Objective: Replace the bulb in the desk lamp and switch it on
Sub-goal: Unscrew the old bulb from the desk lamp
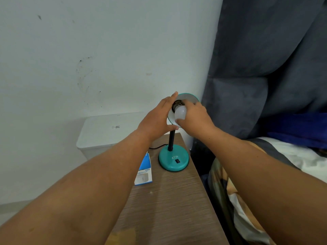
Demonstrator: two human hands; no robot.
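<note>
Both forearms reach over the wooden table (169, 200). Right hand (194, 117) grips the white bulb (180, 112) at the socket. Left hand (157, 119) clasps the teal lamp shade (192, 97).

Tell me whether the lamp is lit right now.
Off. The bulb, held by the right hand at the socket inside the shade, shows no glow; the shade interior stays dull.

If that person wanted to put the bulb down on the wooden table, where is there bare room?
The near half of the wooden table is bare, from the teal lamp base and the blue-and-white box toward the camera, though both forearms pass above it. The far end is crowded: base, box and black cord fill it, with the left hand and right hand at the bulb above.
</note>
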